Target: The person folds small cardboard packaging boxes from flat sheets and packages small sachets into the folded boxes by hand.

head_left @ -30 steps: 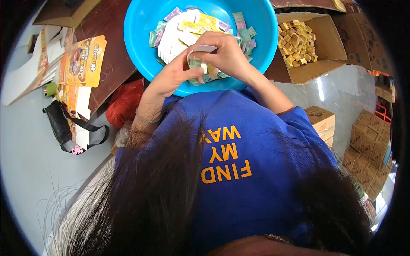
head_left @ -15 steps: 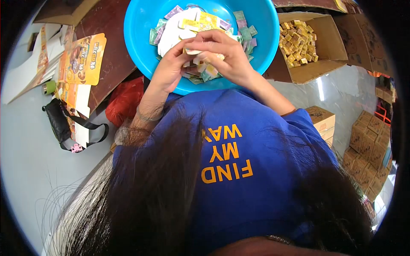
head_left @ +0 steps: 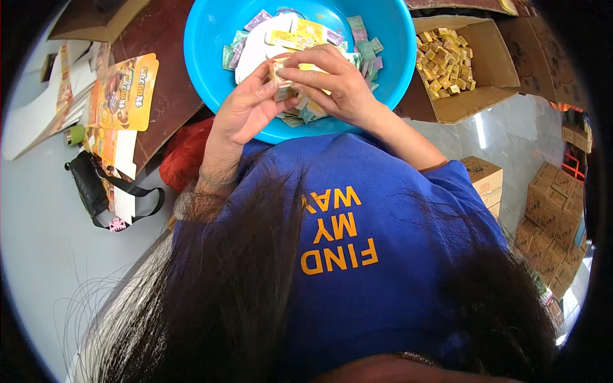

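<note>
A small yellow-and-white carton (head_left: 281,89) is held between both hands over a blue basin (head_left: 205,76). My left hand (head_left: 246,105) grips its near-left side, with thumb and fingers around it. The fingers of my right hand (head_left: 338,83) press against the carton's upper end and right side, hiding part of it. Beneath them in the basin lie flat yellow cartons (head_left: 310,33) on a white piece (head_left: 254,56). Small green and purple packets (head_left: 366,50) are scattered around these.
An open cardboard box (head_left: 488,70) with many small gold-yellow boxes (head_left: 445,64) stands right of the basin. At left are printed orange cardboard (head_left: 124,92), a black bag (head_left: 87,185) and a red plastic bag (head_left: 185,156). Stacked brown cartons (head_left: 552,217) stand far right.
My hands have turned the small carton more upright, so more of its side shows. My left hand has opened out slightly and shifted a little lower and left.
</note>
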Demonstrator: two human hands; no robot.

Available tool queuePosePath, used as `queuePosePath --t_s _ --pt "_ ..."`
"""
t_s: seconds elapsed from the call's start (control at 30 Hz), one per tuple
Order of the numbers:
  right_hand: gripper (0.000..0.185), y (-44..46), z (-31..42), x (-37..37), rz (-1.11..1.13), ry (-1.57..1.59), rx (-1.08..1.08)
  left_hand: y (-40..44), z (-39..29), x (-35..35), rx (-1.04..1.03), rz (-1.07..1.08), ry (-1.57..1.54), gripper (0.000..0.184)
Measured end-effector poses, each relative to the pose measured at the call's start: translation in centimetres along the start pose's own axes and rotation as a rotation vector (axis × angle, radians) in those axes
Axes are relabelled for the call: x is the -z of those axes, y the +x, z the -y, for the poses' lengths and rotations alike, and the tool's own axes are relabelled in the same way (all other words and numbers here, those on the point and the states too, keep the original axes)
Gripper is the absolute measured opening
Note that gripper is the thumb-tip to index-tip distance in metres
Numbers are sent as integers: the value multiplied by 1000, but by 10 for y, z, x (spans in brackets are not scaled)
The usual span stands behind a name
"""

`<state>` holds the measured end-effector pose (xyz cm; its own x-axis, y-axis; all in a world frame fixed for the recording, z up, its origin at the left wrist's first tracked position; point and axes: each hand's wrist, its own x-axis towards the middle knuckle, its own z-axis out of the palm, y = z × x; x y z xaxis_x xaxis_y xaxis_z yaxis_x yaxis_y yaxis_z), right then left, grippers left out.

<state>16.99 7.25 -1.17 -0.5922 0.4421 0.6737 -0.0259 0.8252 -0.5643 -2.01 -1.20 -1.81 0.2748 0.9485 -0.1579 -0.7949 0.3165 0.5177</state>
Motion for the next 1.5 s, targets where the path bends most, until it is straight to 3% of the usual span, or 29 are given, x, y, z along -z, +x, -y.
queuePosePath --t_s 0.27,0.43,0.6,0.73,0.8,0.9,0.97,1.0,1.07,1.13,1.17,1.23,1.43,1.5 --pt "31 -7 7 -8 -114 -136 4 1 6 -16 -18 -80 -66 55" --pt "23 -5 -2 -7 -137 91 -42 0 1 -10 -29 -60 170 57" --pt "25 -9 -7 -2 -52 -230 49 5 0 -11 -39 -57 52 58" --pt "36 -11 3 -9 -10 440 -316 6 8 -14 13 -54 95 59" --pt "44 -3 9 26 139 293 -368 5 9 -21 -1 -82 177 58" --pt "51 -5 -24 91 -391 -154 -270 6 6 -33 -25 -153 433 56" --pt "53 8 -23 141 -453 -702 -474 6 2 -28 -50 -177 445 56" --pt "55 -17 -78 171 -593 -450 -124 6 -1 -23 -83 -207 460 55" --pt "57 5 -41 149 -123 -881 -526 6 -4 -17 -149 -271 488 54" --pt "60 -8 -30 108 182 -470 -437 5 -2 -19 -145 -253 482 54" --pt "62 -16 -40 81 329 -360 -294 5 -2 -20 -140 -236 481 53" --pt "61 -34 -25 38 589 -522 -113 4 -5 -20 -132 -201 481 52" --pt "52 -25 -41 45 430 -420 -288 1 -8 -12 -146 -238 560 52" --pt "44 -38 -41 32 435 -491 -123 4 -7 -13 -152 -257 628 51"
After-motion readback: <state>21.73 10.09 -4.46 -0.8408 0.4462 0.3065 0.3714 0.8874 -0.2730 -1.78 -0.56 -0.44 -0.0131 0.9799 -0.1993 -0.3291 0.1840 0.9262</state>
